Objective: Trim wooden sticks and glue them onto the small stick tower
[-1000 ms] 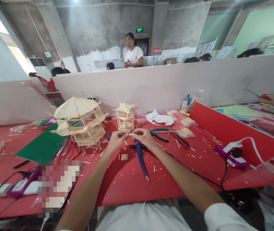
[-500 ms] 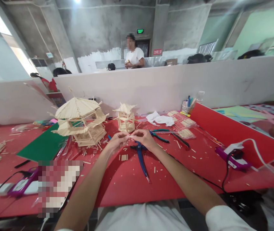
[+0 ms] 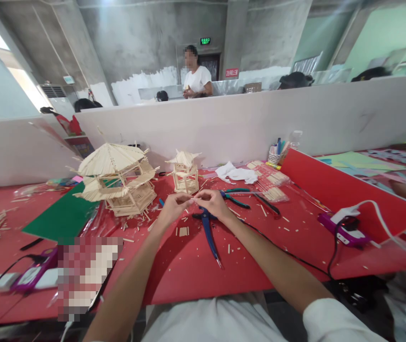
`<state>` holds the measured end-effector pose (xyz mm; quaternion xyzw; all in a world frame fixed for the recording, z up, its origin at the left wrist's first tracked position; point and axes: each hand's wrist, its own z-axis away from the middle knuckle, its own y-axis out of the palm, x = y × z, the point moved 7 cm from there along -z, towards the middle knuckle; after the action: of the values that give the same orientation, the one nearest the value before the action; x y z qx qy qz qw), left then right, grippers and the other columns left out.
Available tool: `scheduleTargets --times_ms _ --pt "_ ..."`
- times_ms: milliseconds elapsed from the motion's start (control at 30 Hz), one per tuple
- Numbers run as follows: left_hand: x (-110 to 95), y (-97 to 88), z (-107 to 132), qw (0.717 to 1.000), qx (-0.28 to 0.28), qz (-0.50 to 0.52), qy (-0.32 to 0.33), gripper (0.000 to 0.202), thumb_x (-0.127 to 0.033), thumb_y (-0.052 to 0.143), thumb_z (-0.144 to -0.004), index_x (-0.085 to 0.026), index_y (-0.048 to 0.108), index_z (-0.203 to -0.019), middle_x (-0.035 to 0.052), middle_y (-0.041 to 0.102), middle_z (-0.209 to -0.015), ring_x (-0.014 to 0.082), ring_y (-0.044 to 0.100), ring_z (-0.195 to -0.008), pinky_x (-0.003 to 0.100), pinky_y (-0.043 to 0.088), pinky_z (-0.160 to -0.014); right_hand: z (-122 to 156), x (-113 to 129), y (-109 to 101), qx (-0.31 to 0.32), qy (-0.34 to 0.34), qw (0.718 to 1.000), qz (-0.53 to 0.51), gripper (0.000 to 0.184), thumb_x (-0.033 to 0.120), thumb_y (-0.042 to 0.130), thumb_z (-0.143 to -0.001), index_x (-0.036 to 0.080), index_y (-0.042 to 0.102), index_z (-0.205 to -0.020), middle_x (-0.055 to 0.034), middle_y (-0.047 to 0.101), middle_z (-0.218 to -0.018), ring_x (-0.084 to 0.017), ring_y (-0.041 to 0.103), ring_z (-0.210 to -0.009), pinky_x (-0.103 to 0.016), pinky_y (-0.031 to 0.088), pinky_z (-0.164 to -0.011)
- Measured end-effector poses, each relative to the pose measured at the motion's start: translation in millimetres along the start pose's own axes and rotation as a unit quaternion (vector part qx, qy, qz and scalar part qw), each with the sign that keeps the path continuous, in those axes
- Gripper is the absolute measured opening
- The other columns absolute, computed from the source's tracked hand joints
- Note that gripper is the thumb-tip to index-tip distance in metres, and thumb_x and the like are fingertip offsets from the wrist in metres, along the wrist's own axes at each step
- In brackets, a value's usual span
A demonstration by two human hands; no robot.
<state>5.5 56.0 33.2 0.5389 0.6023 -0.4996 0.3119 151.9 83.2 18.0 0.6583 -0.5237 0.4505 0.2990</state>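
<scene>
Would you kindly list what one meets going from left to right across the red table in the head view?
Left glue gun, large stick pavilion, left hand, right hand, pen cup, right glue gun.

Both forearms extended forward; left hand (image 3: 173, 206), right hand (image 3: 214, 202) meeting fingertip to fingertip (fingers curled, pinching).

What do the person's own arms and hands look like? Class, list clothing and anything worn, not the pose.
The left hand and right hand are bare: no gloves, rings, watch or bracelet show. Both forearms are uncovered. A short white sleeve covers the right upper arm, matching the white shirt. The left sleeve is out of view.
</scene>
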Motion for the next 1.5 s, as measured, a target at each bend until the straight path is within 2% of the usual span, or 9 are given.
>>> scheduleTargets --times_ms 300,567,900,1000,1067,1133,1267,1400,1500 --pt "-8.6 -2.6 2.7 0.995 -0.048 -0.084 0.033 0.024 -0.036 0.07 -0.077 -0.017 0.079 -0.088 0.008 0.076 -0.084 0.02 0.066 -0.077 0.029 0.05 -0.074 1.3 0.8 1.7 0.0 0.004 1.0 -0.011 0.017 0.034 0.073 -0.071 0.017 0.072 -0.076 -0.0044 0.071 -0.072 -0.017 0.066 -0.065 -0.026 0.051 -0.063" --pt "-3.0 -3.0 1.5 0.998 -0.03 -0.051 0.006 0.026 -0.039 0.073 -0.073 -0.015 0.078 -0.081 0.0071 0.075 -0.076 0.0183 0.065 -0.067 0.027 0.048 -0.065 1.8 -1.2 5.0 0.009 0.014 1.0 -0.018 0.022 0.038 0.074 -0.07 0.017 0.069 -0.075 -0.0039 0.071 -0.073 -0.017 0.066 -0.067 -0.027 0.053 -0.066" --pt "9.8 -8.4 -2.2 0.999 -0.036 -0.004 -0.025 0.03 -0.042 0.078 -0.066 -0.014 0.077 -0.077 0.0068 0.074 -0.074 0.0172 0.063 -0.065 0.027 0.048 -0.064 0.3 -10.6 5.8 0.02 0.095 0.992 -0.084 0.025 0.038 0.07 -0.072 0.02 0.06 -0.086 -0.0027 0.07 -0.077 -0.018 0.068 -0.07 -0.03 0.055 -0.069" --pt "13.6 -14.7 -3.0 0.998 -0.053 0.005 -0.026 0.032 -0.043 0.079 -0.066 -0.013 0.077 -0.077 0.0064 0.073 -0.073 0.0158 0.062 -0.063 0.026 0.048 -0.063 -3.2 -12.6 -4.8 0.027 0.103 0.994 -0.034 0.024 0.037 0.065 -0.076 0.021 0.057 -0.091 -0.0011 0.067 -0.076 -0.016 0.066 -0.066 -0.029 0.053 -0.064" --pt "16.5 -19.4 -3.7 0.997 -0.066 0.008 -0.028 0.032 -0.043 0.078 -0.067 -0.013 0.077 -0.077 0.0061 0.073 -0.072 0.015 0.061 -0.062 0.026 0.048 -0.063 -4.0 -6.5 -13.5 0.036 0.067 0.994 0.078 0.023 0.035 0.063 -0.079 0.021 0.056 -0.095 -0.0012 0.066 -0.077 -0.016 0.064 -0.065 -0.027 0.05 -0.063" --pt "18.7 -23.4 -4.5 0.997 -0.076 0.005 -0.029 0.031 -0.042 0.077 -0.067 -0.013 0.077 -0.078 0.0062 0.072 -0.071 0.0144 0.06 -0.062 0.025 0.047 -0.064 -0.8 3.2 -18.8 0.049 0.023 0.973 0.222 0.023 0.032 0.064 -0.08 0.021 0.057 -0.099 -0.0017 0.066 -0.076 -0.016 0.062 -0.065 -0.027 0.047 -0.064" --pt "21.7 -29.3 -6.0 0.996 -0.086 -0.008 -0.024 0.032 -0.042 0.076 -0.068 -0.012 0.077 -0.079 0.0065 0.072 -0.071 0.0142 0.059 -0.062 0.025 0.046 -0.064 16.6 15.3 -16.9 0.114 0.028 0.879 0.462 0.023 0.035 0.065 -0.082 0.019 0.059 -0.098 -0.0106 0.069 -0.083 -0.024 0.066 -0.077 -0.03 0.044 -0.069" --pt "27.9 -34.8 -8.1 0.995 -0.094 -0.018 -0.017 0.032 -0.043 0.075 -0.068 -0.012 0.078 -0.079 0.0062 0.072 -0.071 0.0146 0.058 -0.062 0.026 0.046 -0.064 39.6 22.1 -9.5 0.204 0.105 0.787 0.573 0.061 0.061 0.063 -0.077 0.014 0.057 -0.116 -0.0208 0.067 -0.111 -0.038 0.064 -0.1 -0.04 0.046 -0.08" --pt "36.1 -40.8 -10.8 0.994 -0.106 -0.025 -0.017 0.031 -0.042 0.076 -0.068 -0.013 0.078 -0.079 0.0058 0.072 -0.07 0.0146 0.058 -0.061 0.025 0.045 -0.062 55.6 27.5 -2.9 0.245 0.179 0.748 0.591 0.088 0.076 0.06 -0.068 0.011 0.052 -0.128 -0.0243 0.064 -0.116 -0.04 0.062 -0.106 -0.044 0.047 -0.085"
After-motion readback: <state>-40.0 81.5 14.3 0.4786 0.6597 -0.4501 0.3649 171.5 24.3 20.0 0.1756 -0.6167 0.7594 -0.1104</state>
